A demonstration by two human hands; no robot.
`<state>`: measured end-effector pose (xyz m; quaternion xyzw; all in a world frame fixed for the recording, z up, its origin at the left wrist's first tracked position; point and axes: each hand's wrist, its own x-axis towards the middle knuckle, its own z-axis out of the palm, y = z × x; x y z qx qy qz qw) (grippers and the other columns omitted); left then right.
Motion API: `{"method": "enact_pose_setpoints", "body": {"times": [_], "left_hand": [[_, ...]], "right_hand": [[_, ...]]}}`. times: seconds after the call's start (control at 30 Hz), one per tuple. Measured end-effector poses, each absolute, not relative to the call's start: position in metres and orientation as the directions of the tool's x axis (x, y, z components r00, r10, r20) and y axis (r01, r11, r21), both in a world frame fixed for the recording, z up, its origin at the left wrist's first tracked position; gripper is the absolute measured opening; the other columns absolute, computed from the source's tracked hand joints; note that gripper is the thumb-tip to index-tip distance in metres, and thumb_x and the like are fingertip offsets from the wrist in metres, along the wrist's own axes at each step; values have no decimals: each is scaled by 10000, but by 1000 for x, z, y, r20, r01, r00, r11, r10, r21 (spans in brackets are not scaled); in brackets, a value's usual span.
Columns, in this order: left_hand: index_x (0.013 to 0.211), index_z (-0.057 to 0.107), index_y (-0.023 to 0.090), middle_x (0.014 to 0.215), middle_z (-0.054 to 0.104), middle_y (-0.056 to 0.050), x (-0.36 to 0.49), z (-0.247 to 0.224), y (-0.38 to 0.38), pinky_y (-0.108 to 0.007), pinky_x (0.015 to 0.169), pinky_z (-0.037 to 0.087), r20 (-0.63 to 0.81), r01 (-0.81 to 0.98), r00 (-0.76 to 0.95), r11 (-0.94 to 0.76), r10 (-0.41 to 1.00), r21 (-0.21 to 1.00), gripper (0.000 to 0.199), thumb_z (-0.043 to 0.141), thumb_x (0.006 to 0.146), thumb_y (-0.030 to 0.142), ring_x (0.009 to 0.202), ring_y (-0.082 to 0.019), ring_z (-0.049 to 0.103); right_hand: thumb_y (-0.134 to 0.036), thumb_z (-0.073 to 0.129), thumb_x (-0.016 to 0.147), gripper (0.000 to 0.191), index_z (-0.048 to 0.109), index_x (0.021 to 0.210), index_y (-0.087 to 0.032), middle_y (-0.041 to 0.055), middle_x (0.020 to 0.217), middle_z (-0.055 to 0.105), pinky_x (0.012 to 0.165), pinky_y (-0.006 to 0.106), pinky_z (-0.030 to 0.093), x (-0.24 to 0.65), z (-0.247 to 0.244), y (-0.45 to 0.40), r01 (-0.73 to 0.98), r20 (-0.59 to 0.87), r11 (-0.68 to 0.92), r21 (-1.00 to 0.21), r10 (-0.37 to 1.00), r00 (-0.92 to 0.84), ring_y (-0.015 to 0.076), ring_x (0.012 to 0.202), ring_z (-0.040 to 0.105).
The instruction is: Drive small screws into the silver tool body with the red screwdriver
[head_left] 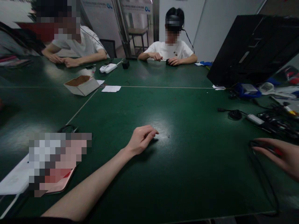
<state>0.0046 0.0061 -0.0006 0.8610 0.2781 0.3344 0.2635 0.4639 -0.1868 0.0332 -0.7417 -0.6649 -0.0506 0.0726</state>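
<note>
My left hand point(142, 139) rests on the green table point(187, 174), its fingers curled in and thumb close to the index finger. Nothing shows in its grasp. A tiny dark speck point(168, 136) lies just right of its fingertips. At the right edge, my right hand point(280, 154) is cut off by the frame. Its thumb and fingers close around a black cable point(263, 172), which loops down to the table's front edge. A dark thing with a red part point(277, 151) shows inside that hand; its kind is hidden.
A phone in a pink case point(63, 183) and a white device point(14, 177) lie at left. A white box point(83, 87) and a paper slip point(111, 89) sit farther back. Tangled cables point(275, 123) and a large black panel point(252, 49) occupy the right. Two people sit opposite.
</note>
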Motion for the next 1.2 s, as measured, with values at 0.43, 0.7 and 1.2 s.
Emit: {"method": "enact_pose_setpoints", "body": {"times": [0.43, 0.7, 1.2], "left_hand": [[788, 684, 130, 714, 657, -48, 8, -5, 5, -227, 607, 430, 380, 432, 607, -691, 698, 580, 229, 519, 913, 227, 655, -140, 593], [808, 690, 138, 754, 673, -46, 9, -10, 4, -244, 647, 442, 367, 457, 632, -711, 682, 535, 176, 555, 902, 202, 693, -148, 607], [1004, 685, 157, 958, 698, -60, 25, -3, -18, -292, 810, 490, 231, 247, 681, -514, 695, 821, 199, 552, 862, 114, 888, -180, 636]], "right_hand": [[-189, 485, 940, 294, 605, 1204, -239, 48, 1069, 664, 592, 258, 448, 228, 32, -52, 883, -79, 469, -4, 880, -468, 177, 786, 669], [-52, 421, 906, 239, 647, 916, -127, 98, 914, 652, 481, 266, 328, 208, 20, -60, 840, -36, 520, 155, 853, -521, 176, 646, 630], [-187, 482, 944, 193, 671, 971, -213, 0, 900, 674, 534, 208, 335, 212, 5, -78, 845, 519, 535, 5, 720, -460, 80, 639, 590]]}}
